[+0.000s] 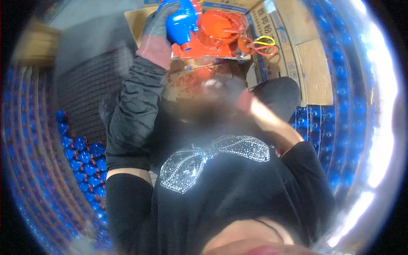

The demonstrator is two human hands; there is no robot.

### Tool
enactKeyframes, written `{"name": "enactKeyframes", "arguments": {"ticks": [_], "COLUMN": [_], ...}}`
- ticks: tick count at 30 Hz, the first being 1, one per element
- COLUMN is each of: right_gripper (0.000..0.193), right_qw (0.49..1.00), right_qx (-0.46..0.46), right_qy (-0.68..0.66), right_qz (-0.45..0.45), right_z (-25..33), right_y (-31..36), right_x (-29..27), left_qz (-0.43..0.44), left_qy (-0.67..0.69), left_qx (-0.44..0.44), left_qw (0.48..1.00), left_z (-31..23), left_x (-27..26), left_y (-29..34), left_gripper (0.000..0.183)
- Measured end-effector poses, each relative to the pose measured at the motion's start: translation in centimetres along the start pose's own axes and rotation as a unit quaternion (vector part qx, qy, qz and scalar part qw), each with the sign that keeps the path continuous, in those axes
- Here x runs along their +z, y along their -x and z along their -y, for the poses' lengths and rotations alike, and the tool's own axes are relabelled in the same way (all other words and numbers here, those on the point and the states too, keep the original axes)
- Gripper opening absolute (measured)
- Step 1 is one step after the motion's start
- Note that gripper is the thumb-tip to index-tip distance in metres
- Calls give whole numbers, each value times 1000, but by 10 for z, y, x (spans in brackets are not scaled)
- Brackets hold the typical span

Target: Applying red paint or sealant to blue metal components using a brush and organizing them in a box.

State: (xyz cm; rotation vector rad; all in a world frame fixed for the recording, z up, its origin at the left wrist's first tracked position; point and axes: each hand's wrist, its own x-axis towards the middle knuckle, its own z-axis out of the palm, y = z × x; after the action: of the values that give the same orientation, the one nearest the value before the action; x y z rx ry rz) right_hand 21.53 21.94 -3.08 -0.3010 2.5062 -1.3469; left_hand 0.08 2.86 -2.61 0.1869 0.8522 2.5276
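At the top of the view my left hand, in a dark grey glove with a pinkish cuff, grips a shiny blue rounded figure. The figure is held just left of an open container of red-orange paint, whose rim and surroundings are thickly coated. My right hand, gloved too, is over my lap below the paint. Motion smears it, so its fingers and anything in them cannot be made out. Right of the paint are scissors or a similar tool with yellow and red loop handles.
Paint-spattered cardboard lies under the work spot. An opened cardboard box stands to the right. Rows of blue glossy pieces line the left side, and more blue pieces stand in rows at the right.
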Motion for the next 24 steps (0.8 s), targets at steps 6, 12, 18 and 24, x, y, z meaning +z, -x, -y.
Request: {"name": "enactKeyframes", "arguments": {"ticks": [6, 12, 18, 24], "right_gripper": [35, 24, 31, 49], "right_qw": [977, 798, 514, 510], "right_qx": [15, -3, 138, 357], "right_qy": [213, 393, 628, 631], "right_qz": [-19, -457, -568, -463], "right_z": [-86, 59, 123, 74], "right_y": [43, 121, 250, 308], "right_x": [20, -151, -282, -394], "left_qz": [206, 12, -14, -62], "left_qy": [111, -43, -29, -25], "left_qx": [-109, -41, -56, -51], "left_qw": [966, 998, 998, 996], "left_z": [-11, -10, -11, -10], "left_x": [-23, 0, -13, -10], "left_y": [4, 20, 9, 20], "left_gripper": [43, 43, 36, 41]}}
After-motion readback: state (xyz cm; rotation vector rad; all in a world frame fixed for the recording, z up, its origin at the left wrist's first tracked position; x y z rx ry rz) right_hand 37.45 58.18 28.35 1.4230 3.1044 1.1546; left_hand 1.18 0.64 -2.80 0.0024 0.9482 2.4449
